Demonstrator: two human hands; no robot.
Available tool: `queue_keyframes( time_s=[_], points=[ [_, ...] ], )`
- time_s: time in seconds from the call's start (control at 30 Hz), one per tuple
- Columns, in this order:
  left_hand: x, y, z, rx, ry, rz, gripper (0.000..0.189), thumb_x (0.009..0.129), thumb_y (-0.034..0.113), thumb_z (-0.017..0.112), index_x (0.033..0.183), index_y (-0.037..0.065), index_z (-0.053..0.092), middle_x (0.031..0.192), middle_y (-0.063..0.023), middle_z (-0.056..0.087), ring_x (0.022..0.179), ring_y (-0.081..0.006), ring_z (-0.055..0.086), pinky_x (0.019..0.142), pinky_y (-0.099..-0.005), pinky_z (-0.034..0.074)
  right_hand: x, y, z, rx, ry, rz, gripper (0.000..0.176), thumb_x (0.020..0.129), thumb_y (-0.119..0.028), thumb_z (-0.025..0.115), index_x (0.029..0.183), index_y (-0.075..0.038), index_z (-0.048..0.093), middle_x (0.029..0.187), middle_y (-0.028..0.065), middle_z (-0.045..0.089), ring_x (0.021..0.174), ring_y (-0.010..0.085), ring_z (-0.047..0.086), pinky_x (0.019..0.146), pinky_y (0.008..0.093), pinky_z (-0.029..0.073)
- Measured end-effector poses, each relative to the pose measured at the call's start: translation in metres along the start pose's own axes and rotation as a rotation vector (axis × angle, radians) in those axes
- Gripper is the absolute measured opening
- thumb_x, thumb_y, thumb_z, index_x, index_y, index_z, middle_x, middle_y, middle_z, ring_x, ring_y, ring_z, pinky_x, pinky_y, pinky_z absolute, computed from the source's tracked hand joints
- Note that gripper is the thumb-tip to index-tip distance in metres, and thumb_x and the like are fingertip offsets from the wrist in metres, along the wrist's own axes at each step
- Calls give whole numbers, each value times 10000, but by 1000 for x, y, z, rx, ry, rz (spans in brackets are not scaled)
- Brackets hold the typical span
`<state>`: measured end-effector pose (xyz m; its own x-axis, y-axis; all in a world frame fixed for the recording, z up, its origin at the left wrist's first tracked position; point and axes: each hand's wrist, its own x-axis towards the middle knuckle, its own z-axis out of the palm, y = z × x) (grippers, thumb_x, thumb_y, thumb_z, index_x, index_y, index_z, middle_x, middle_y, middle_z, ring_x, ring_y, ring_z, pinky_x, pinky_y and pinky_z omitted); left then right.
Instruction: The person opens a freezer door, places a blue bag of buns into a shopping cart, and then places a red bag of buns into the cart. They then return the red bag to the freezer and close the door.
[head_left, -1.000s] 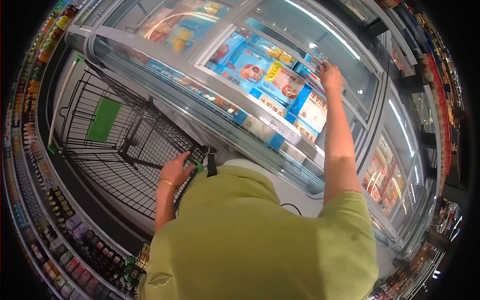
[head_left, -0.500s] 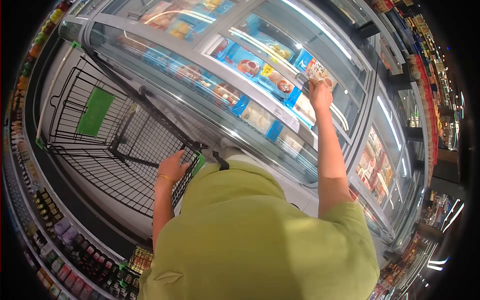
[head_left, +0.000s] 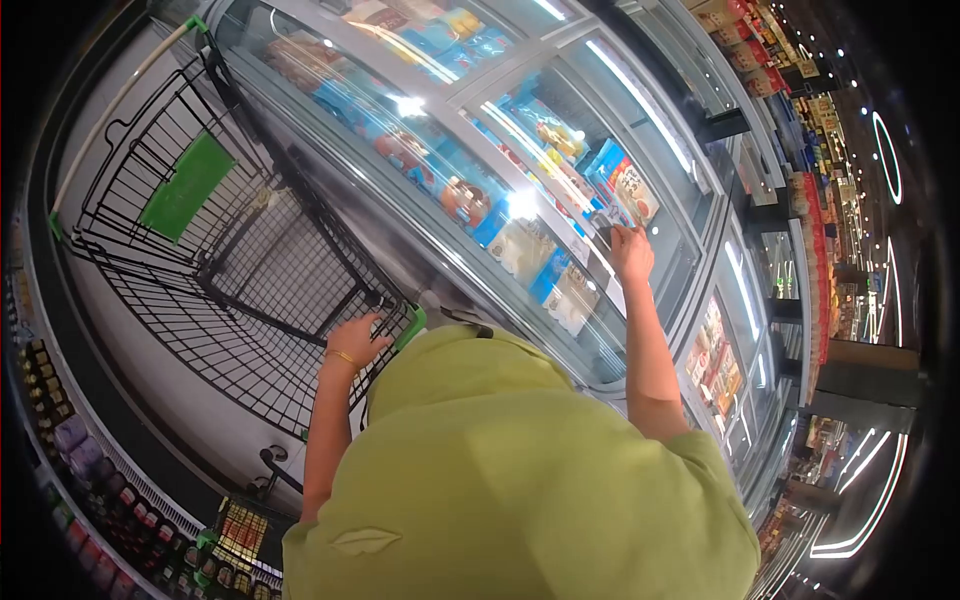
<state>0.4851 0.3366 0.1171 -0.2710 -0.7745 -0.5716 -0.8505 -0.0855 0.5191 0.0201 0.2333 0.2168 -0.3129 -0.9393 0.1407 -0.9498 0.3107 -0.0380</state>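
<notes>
My right hand (head_left: 631, 252) has its fingers closed on the handle of the freezer's sliding glass door (head_left: 560, 185). Under the glass, close to that hand, stands a blue and white frozen food package (head_left: 622, 182). Several more bagged goods lie in the freezer, among them a white package (head_left: 522, 248) near the front glass. On the left, my left hand (head_left: 360, 342) is over the side of the black wire shopping cart (head_left: 215, 345), by its green corner piece (head_left: 411, 327). Its fingers look stretched and hold nothing that I can see.
A green panel (head_left: 188, 188) is fixed to the cart's child seat. The freezer's front wall (head_left: 360, 200) runs alongside the cart. Shelves of bottles and jars (head_left: 110, 490) line the lower left, with a second basket (head_left: 240, 530) beside them. More freezers (head_left: 725, 350) continue on the right.
The glass door has slid toward me with my right hand on it, narrowing the gap over the packages. My left hand stays by the cart's corner. The view has shifted.
</notes>
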Motion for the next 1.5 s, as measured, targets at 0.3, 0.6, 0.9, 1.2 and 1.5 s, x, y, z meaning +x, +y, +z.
queue_keyframes(
  time_s=[0.3, 0.6, 0.9, 1.2, 1.5],
  points=[
    [1, -20, 9, -3, -22, 40, 513, 779, 379, 674, 1202, 116, 554, 1036, -126, 649, 960, -306, 610, 831, -404, 479, -15, -2, -3, -20, -35, 1, 241, 825, -269, 587, 1004, -142, 688, 947, 139, 625, 883, 322, 609, 768, 420, 489],
    [6, -11, 16, -50, -47, 111, 495, 801, 416, 629, 1185, 107, 574, 1045, -129, 649, 973, -302, 609, 828, -396, 480, -20, 7, 1, -67, -123, 59, 375, 777, -351, 647, 1075, -123, 651, 1075, 150, 585, 932, 340, 602, 805, 432, 481],
    [13, -4, 37, -136, -54, 115, 472, 830, 434, 573, 1168, 105, 584, 1045, -126, 651, 967, -310, 610, 811, -398, 481, -25, 7, 8, -57, -177, 129, 775, 629, -599, 728, 1206, -113, 551, 1114, 140, 506, 989, 316, 571, 820, 410, 484],
    [2, 14, 40, 121, 37, 142, 388, 869, 388, 534, 1228, 247, 499, 1001, -62, 658, 888, -294, 629, 739, -448, 471, -27, 12, 14, -35, -204, 146, 933, 526, -578, 805, 1264, -100, 492, 1198, 148, 452, 1086, 329, 509, 887, 411, 466],
    [7, 11, 66, 61, 254, 73, 347, 896, 382, 491, 1214, 244, 505, 984, -74, 660, 832, -315, 634, 723, -462, 473, -31, 23, 19, -51, -255, 200, 1087, 437, -514, 869, 1314, -54, 421, 1213, 162, 431, 1123, 303, 480, 899, 390, 464]
  ],
)
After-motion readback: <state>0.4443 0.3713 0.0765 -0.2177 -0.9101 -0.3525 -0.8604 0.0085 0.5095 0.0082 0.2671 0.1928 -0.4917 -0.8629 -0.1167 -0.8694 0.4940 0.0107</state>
